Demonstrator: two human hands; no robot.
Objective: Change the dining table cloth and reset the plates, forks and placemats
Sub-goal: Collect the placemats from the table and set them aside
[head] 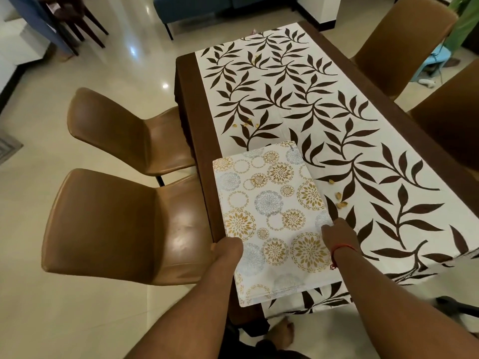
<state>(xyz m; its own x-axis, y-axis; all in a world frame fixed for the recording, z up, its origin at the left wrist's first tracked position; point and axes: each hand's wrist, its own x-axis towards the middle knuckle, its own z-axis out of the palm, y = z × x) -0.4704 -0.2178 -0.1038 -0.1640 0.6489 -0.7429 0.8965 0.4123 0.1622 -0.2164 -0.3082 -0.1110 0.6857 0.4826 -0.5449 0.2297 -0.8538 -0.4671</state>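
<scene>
A stack of white placemats (269,203) printed with gold and grey flower circles sits over the near left corner of the dining table. My left hand (228,248) grips the stack's left edge. On the right edge is my right hand (337,234), a red thread at its wrist. Below lies a white table cloth (311,99) with dark brown leaf sprays, covering the table and hanging over the near end. Small nut shells (339,199) lie scattered on the cloth. No plates or forks are in view.
Two brown leather chairs (124,221) stand at the table's left side, and two more (399,40) at the right. The dark wooden table edge (199,141) shows left of the cloth. Glossy tiled floor surrounds the table. My foot (283,332) is below the near end.
</scene>
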